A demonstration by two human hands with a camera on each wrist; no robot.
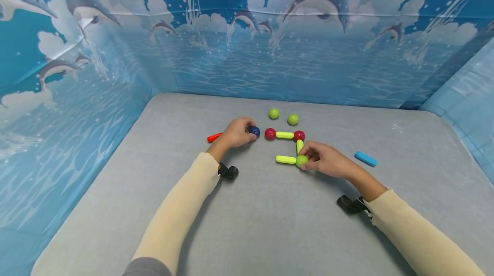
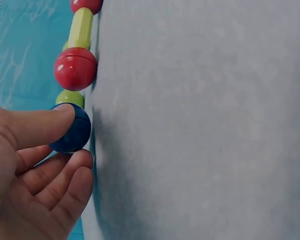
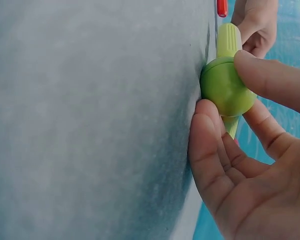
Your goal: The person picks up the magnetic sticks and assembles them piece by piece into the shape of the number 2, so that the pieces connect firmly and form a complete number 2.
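My left hand (image 1: 238,133) pinches a dark blue ball (image 2: 74,131) between thumb and fingers, just left of a red ball (image 1: 270,134). That red ball is joined by a yellow-green rod (image 1: 284,135) to a second red ball (image 1: 299,136). From the second one, another yellow-green rod (image 1: 299,146) runs toward me to a green ball (image 3: 227,87). My right hand (image 1: 325,158) holds this green ball, thumb on one side and fingers around the other. A third yellow-green rod (image 1: 286,160) sticks out of it to the left.
Two loose green balls, one to the left (image 1: 273,113) and one to the right (image 1: 293,119), lie behind the joined pieces. A red rod (image 1: 214,137) is beside my left wrist. Off to the right lies a blue rod (image 1: 365,158). A dolphin-print curtain (image 1: 247,70) borders the grey table (image 1: 270,233).
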